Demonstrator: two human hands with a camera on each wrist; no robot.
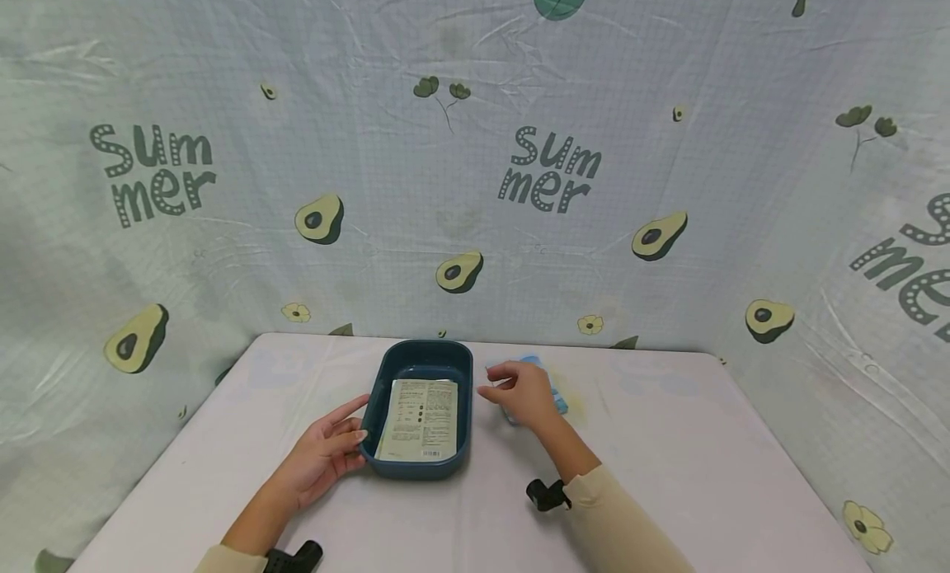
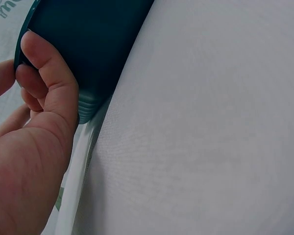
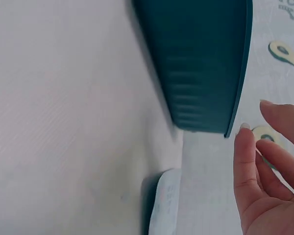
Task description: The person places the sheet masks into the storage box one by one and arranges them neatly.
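A dark blue rectangular plastic bin stands on the table, its outer wall filling the top of the left wrist view. Flat in it lies a pale packet with printed text and a barcode. My left hand holds the bin's near left side, thumb at the rim and fingers against the wall. To the right of the bin my right hand hovers with bent, parted fingers and nothing between them. Under and behind that hand lies a blue and white packet, partly hidden; its edge shows in the right wrist view.
A pale cloth covers the table. Behind it and at the sides hangs a light curtain printed with avocados and lettering. Each wrist carries a small black camera.
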